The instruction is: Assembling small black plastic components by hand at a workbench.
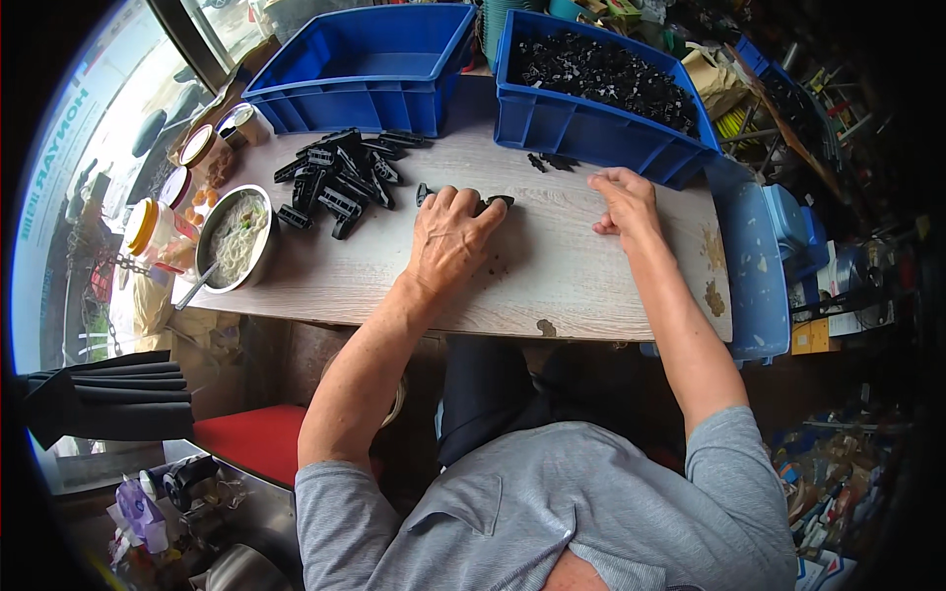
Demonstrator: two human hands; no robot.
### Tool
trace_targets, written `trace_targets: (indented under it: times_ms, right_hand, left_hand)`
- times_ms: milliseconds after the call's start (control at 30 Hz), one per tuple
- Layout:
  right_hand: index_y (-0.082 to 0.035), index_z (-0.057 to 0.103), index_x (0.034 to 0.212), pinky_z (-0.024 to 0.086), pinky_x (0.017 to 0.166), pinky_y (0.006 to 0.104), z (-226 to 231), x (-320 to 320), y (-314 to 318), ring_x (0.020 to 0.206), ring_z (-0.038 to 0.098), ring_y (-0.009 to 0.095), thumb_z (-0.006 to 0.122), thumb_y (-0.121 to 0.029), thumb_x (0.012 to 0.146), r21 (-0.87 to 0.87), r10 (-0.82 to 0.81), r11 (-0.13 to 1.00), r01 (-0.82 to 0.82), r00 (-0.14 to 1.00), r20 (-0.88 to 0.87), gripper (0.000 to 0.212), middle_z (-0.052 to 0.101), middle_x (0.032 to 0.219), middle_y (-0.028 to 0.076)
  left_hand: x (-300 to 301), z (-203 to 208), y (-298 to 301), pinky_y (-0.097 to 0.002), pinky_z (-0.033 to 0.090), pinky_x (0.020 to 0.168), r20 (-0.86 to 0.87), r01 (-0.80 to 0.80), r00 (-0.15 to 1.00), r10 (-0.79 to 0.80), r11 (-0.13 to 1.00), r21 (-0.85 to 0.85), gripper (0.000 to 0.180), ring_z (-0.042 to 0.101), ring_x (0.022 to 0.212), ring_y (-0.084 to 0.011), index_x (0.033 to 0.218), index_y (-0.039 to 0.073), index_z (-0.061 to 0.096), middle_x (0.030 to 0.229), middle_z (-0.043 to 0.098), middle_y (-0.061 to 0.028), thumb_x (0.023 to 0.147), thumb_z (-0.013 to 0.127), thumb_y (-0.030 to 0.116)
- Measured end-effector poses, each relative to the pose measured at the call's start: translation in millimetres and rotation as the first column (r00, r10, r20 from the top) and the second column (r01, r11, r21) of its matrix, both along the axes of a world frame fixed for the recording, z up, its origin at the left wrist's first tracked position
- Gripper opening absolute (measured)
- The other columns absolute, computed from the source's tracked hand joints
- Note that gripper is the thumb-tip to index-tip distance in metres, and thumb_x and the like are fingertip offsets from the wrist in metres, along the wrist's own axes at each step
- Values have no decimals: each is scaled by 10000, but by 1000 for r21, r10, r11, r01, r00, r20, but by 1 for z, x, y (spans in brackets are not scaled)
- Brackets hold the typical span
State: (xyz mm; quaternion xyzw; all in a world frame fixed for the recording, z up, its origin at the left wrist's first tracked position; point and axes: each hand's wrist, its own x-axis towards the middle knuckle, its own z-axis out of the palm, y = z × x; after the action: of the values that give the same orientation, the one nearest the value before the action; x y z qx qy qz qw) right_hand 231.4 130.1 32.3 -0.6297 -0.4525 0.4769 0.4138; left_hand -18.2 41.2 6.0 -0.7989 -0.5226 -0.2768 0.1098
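**Two hands resting on the tabletop among black plastic parts**

The left hand (448,236) is lying palm down on the pale wood-grain tabletop (591,281), its fingers (463,202) bent over a small black plastic part (496,201) that is peeking out just past the fingertips; whether they are gripping it or only covering it cannot be told. Another small black piece (423,192) is sitting just to the left of those fingers.

The right hand (623,202) is resting on the tabletop, its fingers (606,182) curled loosely inward and holding nothing that shows. Just beyond these fingers a few loose black parts (552,161) are lying against the front wall of a blue crate (581,128) that is filled with more black parts.

Beyond and to the left of the left fingers a heap of black plastic clips (340,177) is spreading across the tabletop, in front of a second blue crate (365,69) that is showing a bare floor. Further left of the heap, a metal bowl of noodles (236,236) is standing near the tabletop's edge, with jars (148,227) beside it.
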Motion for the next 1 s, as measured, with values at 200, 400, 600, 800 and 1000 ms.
trace_targets:
  times_ms: [200, 400, 600, 800, 1000]
  right_hand:
    - [-90, 698, 934, 445, 362, 272, 1, -21, 15, 376, 427, 77, 731, -188, 824, 28, 106, 993, -113, 976, 192, 151, 530, 604, -1]
    - [-86, 717, 953, 414, 341, 270, 0, -35, 22, 373, 433, 86, 744, -191, 811, 90, 110, 986, -142, 948, 300, 179, 582, 638, 1]
    - [-124, 738, 934, 418, 344, 272, 3, -39, 23, 414, 474, 88, 741, -213, 813, 36, 130, 986, -165, 874, 469, 150, 616, 667, -13]
    - [-129, 740, 932, 442, 356, 270, 0, -36, 23, 483, 520, 94, 738, -217, 811, 74, 132, 978, -196, 851, 509, 150, 633, 698, -8]
    - [-125, 740, 923, 458, 367, 266, 1, -40, 20, 527, 538, 90, 731, -215, 806, 123, 101, 974, -189, 852, 514, 149, 669, 762, -10]
  left_hand:
    - [6, 3, -7, -396, 488, 765, 89, 124, 989, -119, 991, -53, 362, 569, 871, -277, 1012, 158, 696, 968, 596, -70, 663, 701, 61]
    - [5, -4, -4, -384, 480, 809, 111, 138, 985, -131, 989, -53, 255, 552, 917, -267, 881, 113, 687, 985, 564, -73, 634, 749, 111]
    - [4, 4, -6, -398, 500, 759, 180, 176, 968, -175, 984, 10, 304, 582, 879, -296, 995, 104, 677, 1031, 614, -85, 699, 718, 45]
    - [11, 2, 0, -403, 494, 738, 334, 35, 942, -26, 999, -20, 132, 595, 810, -294, 945, 80, 672, 864, 638, -103, 840, 694, 156]
    - [13, -7, 7, -409, 478, 716, 438, -144, 882, 174, 984, -101, 72, 595, 796, -295, 845, 86, 700, 804, 646, -105, 836, 689, 156]
